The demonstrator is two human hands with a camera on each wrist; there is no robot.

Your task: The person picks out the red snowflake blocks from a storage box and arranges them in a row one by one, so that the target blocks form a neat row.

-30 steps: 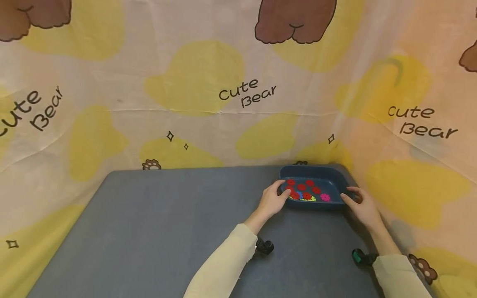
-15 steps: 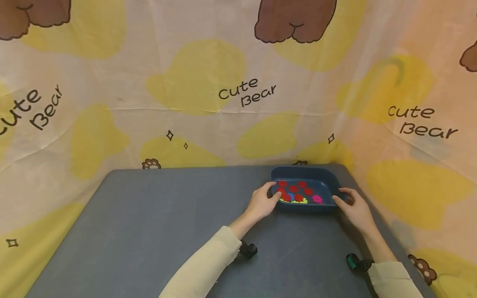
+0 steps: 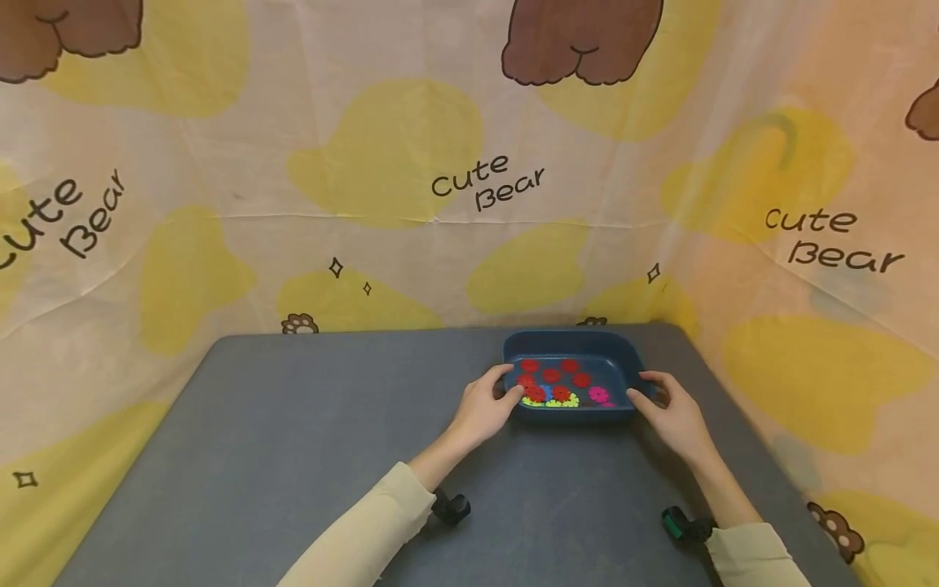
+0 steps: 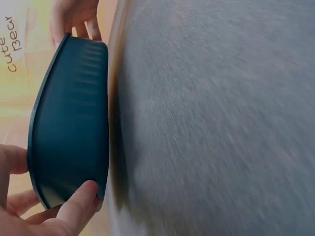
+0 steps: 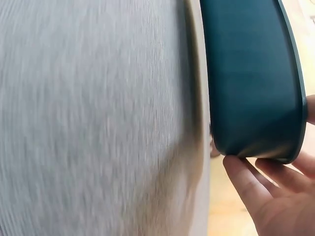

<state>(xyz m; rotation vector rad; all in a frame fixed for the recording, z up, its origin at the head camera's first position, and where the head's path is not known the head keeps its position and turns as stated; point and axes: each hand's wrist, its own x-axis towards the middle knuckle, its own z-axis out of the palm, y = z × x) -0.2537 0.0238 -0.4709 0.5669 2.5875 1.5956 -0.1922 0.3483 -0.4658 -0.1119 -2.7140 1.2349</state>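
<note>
Clearly, I'm watching the left hand [image 3: 484, 408] pinching one end of the dark blue tray [image 3: 579, 416], thumb at the near corner and fingers about the end wall, while the right hand [image 3: 675, 416] is gripping the opposite end in much the same way. The tray is sitting toward the far right of the table [image 3: 293, 448], between both hands; whether its base is touching the surface, I'm not able to tell. I'm judging it light and stiff, probably plastic, slightly slick on those smooth walls, so I'm favouring a hold at the two ends, kept level because the loose pieces [image 3: 551, 375] inside could slide. Its sides are curving into rounded corners beneath a thin rim. Flat and notched like flowers, the pieces are lying mostly red, with pink [image 3: 598, 394], blue and yellow-green ones among them. Underneath, the grey tabletop is looking matt and finely grained; behind it, a creased printed cloth [image 3: 396, 163] is hanging.
</note>
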